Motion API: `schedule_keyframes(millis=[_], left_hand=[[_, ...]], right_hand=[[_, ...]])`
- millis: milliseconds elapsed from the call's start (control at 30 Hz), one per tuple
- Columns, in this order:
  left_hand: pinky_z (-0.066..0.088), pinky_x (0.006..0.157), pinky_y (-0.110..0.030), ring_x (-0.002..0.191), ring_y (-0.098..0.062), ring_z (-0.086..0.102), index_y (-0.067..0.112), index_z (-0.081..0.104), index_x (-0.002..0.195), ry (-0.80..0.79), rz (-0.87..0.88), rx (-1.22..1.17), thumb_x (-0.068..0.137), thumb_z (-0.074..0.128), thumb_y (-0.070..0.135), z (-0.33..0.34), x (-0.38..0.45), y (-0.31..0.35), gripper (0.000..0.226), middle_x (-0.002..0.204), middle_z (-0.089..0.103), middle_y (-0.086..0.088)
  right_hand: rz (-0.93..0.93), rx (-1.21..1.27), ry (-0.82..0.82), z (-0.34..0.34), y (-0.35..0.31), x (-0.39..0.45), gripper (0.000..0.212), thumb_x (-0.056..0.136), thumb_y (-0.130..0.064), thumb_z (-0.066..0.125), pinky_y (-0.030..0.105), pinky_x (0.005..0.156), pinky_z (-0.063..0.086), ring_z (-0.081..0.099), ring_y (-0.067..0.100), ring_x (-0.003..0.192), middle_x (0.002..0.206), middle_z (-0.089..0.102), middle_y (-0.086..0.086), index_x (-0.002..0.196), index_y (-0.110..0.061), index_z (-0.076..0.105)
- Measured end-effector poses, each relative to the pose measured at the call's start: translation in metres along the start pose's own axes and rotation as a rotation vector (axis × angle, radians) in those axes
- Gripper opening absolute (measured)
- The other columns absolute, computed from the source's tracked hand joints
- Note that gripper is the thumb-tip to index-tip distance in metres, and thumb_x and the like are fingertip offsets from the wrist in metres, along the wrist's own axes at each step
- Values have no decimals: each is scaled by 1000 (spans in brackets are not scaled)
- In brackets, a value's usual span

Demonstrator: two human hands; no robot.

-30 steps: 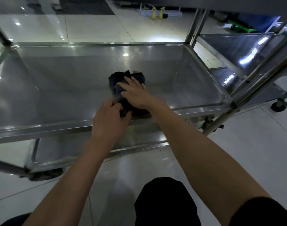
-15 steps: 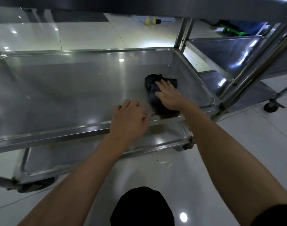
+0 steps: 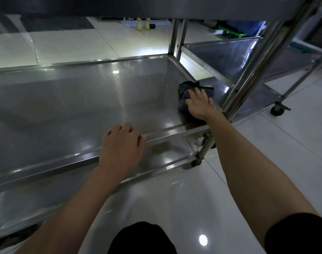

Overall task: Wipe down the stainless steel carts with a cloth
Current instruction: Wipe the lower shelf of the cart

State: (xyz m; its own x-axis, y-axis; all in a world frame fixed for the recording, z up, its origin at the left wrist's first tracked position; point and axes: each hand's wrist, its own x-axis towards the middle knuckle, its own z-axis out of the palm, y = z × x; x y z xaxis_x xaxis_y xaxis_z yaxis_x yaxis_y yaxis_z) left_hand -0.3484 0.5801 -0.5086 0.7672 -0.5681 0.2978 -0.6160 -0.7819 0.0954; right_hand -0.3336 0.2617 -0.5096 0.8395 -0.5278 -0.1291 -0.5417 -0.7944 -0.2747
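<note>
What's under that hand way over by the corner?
A dark cloth lies under the right hand, on the cart shelf. The shelf beneath the cloth is hidden.

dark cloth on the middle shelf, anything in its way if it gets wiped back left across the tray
Nothing visible does. The crumpled dark cloth sits under the right hand in the near right corner of the stainless steel cart shelf, whose floor to its left is bare. The left hand rests on the front rim only.
</note>
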Motion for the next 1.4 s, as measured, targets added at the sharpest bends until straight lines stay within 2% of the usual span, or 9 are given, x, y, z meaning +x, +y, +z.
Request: schedule_keyframes(millis=[233,467,667,767,933,1100,1167,1300,1400], left_hand=[[46,80,-40,96,-32,59,18,68,95,-61,17,-190,93,59,32,-14,-6,-38,16,101,66,-3],[44,84,-43,97,-31,60,16,75,92,123,-159,-143,90,69,31,-14,-48,-87,16,104,67,-5],[45,90,-42,102,-27,60,22,75,105,100,-133,-128,96,57,37,-8,-55,-99,25,107,67,-2],[45,91,-41,102,-25,60,24,76,111,89,-144,-133,96,57,38,-9,-56,-100,27,106,66,0],[44,90,-40,104,-22,57,25,73,111,63,-115,-124,97,54,40,-12,-55,-96,28,107,63,2],[43,82,-40,97,-23,55,21,67,89,44,-120,-132,92,54,37,-16,-36,-81,21,99,61,0],[42,84,-39,100,-22,55,21,66,89,29,-91,-159,92,51,38,-14,-23,-68,22,102,62,2],[42,95,-43,113,-22,51,30,67,105,-101,4,-168,84,31,64,-5,10,-24,54,116,60,4],[40,99,-51,116,-25,47,35,66,104,-180,25,-112,72,27,84,2,22,-5,71,118,55,3]], right_hand=[[-124,30,-53,14,-61,-10,57,101,-35,21,48,120,-4,-10,17,153,167,-4,-5,157,-31,14],[-315,17,-111,48,-168,-22,54,103,-35,24,47,120,-5,-9,17,153,167,-2,-5,157,-33,16],[-565,-2,-193,85,-277,-51,54,101,-35,23,48,121,-6,-9,14,153,167,-1,-8,155,-37,19],[-656,-1,-213,96,-298,-60,53,101,-36,24,47,119,-6,-7,14,152,167,1,-9,154,-38,21],[-658,-11,-197,90,-280,-47,55,101,-38,24,45,120,-4,-8,13,153,167,0,-8,156,-36,17],[-569,-38,-139,78,-230,-21,55,102,-41,20,47,122,-2,-9,13,153,167,-1,-9,156,-35,15],[-500,-13,-127,69,-202,-8,54,102,-42,20,46,120,-2,-8,13,153,167,-1,-10,156,-36,15],[-389,3,-104,47,-149,16,53,103,-40,22,46,121,-2,-7,15,153,167,0,-8,156,-35,17],[-286,22,-79,30,-108,34,53,104,-37,22,45,121,-3,-7,16,153,167,0,-7,157,-33,17]])
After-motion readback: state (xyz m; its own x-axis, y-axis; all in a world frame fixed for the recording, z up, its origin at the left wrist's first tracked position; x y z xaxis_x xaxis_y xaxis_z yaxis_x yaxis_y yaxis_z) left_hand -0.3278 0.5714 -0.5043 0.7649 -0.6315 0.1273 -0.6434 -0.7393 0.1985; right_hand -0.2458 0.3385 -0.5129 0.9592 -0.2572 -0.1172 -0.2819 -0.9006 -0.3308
